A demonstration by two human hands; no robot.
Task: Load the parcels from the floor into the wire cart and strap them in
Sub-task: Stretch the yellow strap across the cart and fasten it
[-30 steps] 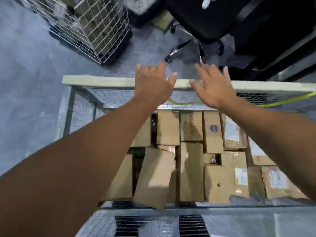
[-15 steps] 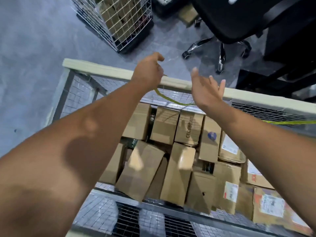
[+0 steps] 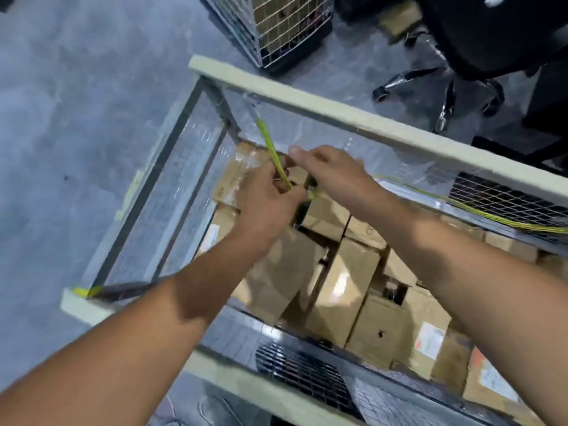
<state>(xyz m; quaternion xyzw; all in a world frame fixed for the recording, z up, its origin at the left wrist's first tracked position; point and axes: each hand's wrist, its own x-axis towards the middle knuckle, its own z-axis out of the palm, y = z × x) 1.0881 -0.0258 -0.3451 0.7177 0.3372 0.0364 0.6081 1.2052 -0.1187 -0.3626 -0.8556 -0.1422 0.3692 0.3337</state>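
Many parcels [image 3: 353, 281] fill the cart [image 3: 338, 118]; strapping is unfinished, with the left hand [image 3: 267, 204] gripping the strap [image 3: 270, 149] that runs toward 11 o'clock, and the right hand [image 3: 338, 176] too blurred to tell.

Cool dim light, glare patches on parcels [image 3: 341, 285], motion blur throughout, edges bent

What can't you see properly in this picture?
All in the head view:
- the right hand: motion blur hides whether it holds the yellow strap; the left hand grips it.
- the labels: too blurred to read.
- the wire cart: its right end is cut off by the frame edge.
- some parcels: hidden under both forearms.
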